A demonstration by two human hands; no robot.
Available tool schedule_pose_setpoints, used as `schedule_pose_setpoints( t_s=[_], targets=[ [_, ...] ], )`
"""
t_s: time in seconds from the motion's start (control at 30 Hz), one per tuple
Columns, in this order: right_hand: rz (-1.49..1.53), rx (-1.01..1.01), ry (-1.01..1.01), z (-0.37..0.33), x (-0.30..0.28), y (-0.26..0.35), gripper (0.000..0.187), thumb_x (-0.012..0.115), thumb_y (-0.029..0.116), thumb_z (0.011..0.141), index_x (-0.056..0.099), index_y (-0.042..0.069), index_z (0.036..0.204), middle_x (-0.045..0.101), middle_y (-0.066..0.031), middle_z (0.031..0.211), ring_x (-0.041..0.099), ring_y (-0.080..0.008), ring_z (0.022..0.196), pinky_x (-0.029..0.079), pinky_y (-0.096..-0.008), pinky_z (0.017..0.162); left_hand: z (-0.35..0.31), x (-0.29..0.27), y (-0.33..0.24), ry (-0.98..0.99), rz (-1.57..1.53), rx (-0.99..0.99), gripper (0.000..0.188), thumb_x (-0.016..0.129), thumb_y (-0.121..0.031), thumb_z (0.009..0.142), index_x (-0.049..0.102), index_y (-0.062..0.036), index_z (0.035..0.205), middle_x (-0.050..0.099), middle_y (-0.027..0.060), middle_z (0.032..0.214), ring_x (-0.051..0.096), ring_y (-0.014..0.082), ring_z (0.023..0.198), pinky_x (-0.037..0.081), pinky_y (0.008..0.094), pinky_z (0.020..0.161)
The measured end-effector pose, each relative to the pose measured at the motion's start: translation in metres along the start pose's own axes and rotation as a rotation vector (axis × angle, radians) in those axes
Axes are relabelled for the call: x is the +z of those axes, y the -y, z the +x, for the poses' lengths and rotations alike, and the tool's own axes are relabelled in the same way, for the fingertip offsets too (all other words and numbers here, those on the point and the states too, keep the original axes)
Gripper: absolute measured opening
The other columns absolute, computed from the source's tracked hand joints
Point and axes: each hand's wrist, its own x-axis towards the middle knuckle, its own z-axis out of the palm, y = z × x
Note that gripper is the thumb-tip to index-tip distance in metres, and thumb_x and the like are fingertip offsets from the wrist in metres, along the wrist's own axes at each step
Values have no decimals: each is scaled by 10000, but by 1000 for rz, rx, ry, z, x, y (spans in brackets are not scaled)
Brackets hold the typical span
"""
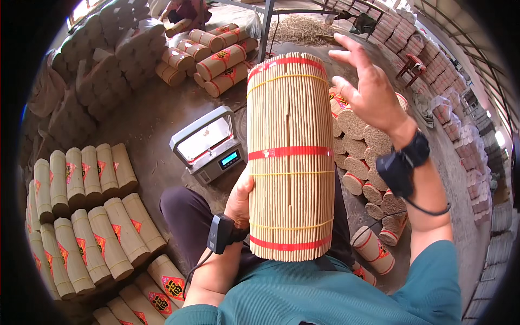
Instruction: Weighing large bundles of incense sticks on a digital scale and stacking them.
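A bare brown dirt floor (157,119) carries a grey digital scale (208,143), rows of paper-wrapped stick bundles (92,216) lie at left, more stacks (439,70) line the right side under a daylit metal-framed roof (460,27).

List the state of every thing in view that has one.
Round bundle of thin tan sticks: upright, bound with red and yellow bands.
Left hand: gripping the bundle's side.
Right hand: open, raised beside the bundle's top.
Grey digital scale: display lit, platform bare.

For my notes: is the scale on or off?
On: the scale on the floor shows a lit blue display on its front.
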Motion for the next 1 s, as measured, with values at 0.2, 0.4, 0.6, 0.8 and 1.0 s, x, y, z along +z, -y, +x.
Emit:
schedule_pose_setpoints(
  t_s=[0.2, 0.4, 0.6, 0.8, 1.0],
  targets=[
    [275, 87, 5, -11, 23, 60, 545, 734, 156, 766, 451, 4, 1206, 586, -220, 1119, 566, -374, 1081, 459, -412, 920, 11, 11, -9, 55, 176, 172, 972, 810, -367, 678, 275, -6, 1406, 494, 149, 1293, 538, 238, 1147, 470, 384, 960],
    [88, 21, 19, -15, 37, 59, 467, 735, 139, 765, 518, 51, 1169, 585, -160, 1171, 552, -327, 1112, 435, -389, 953, 14, 12, -11, 53, 176, 183, 996, 817, -347, 670, 250, -9, 1415, 486, 154, 1300, 528, 245, 1161, 464, 394, 969],
    [92, 45, -68, -12, 51, 57, 293, 712, 85, 756, 550, 44, 996, 594, -139, 1124, 558, -315, 1063, 434, -393, 926, 12, 10, -15, 44, 259, 196, 1026, 818, -367, 667, 221, -29, 1430, 475, 149, 1309, 516, 247, 1176, 461, 399, 972],
    [112, 83, -178, -7, 60, 50, 234, 714, 97, 736, 565, 54, 912, 577, -119, 938, 539, -322, 928, 428, -413, 851, 11, 16, -16, 24, 297, 223, 1022, 828, -357, 651, 236, -57, 1428, 465, 143, 1312, 499, 254, 1189, 453, 415, 974],
    [164, 138, -215, -5, 59, 52, 204, 716, 103, 734, 571, 55, 870, 578, -107, 937, 539, -304, 934, 426, -400, 854, 13, 15, -17, 49, 340, 263, 1005, 806, -356, 661, 234, -59, 1433, 455, 135, 1326, 484, 256, 1204, 431, 420, 993]
  ],
)
